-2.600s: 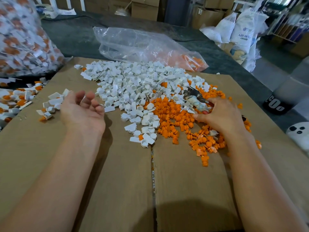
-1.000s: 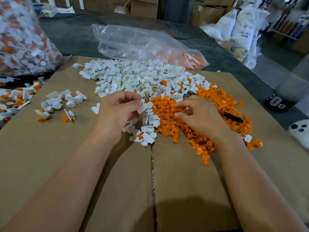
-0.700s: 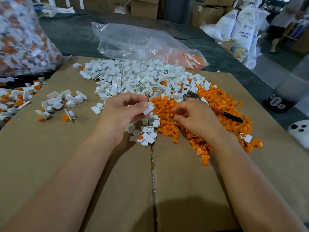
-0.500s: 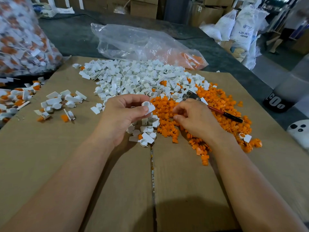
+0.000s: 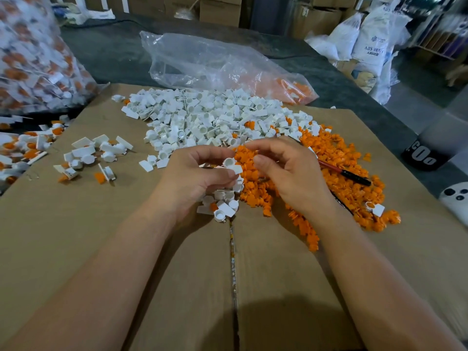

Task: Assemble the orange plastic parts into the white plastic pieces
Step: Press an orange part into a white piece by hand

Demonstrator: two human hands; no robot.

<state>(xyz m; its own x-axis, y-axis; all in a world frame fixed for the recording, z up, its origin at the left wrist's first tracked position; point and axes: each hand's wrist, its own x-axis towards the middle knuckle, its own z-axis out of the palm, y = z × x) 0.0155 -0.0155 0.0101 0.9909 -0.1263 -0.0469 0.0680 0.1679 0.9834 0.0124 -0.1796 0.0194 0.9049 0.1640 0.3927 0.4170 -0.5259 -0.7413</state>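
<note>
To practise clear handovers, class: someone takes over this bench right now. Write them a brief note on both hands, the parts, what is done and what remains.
The left-hand grip pinches one white piece, cup up. The right-hand grip hovers curled beside it, over the orange pile; whether it holds a part is unclear. The white pile lies behind, on the cardboard. Some fitted pieces lie far left. Left: press orange into the held piece, then work through both piles.

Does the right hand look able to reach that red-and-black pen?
Probably yes. The pen lies bare on top of the orange parts, just beside the right hand, with nothing between them. The left hand holds a white piece.
</note>
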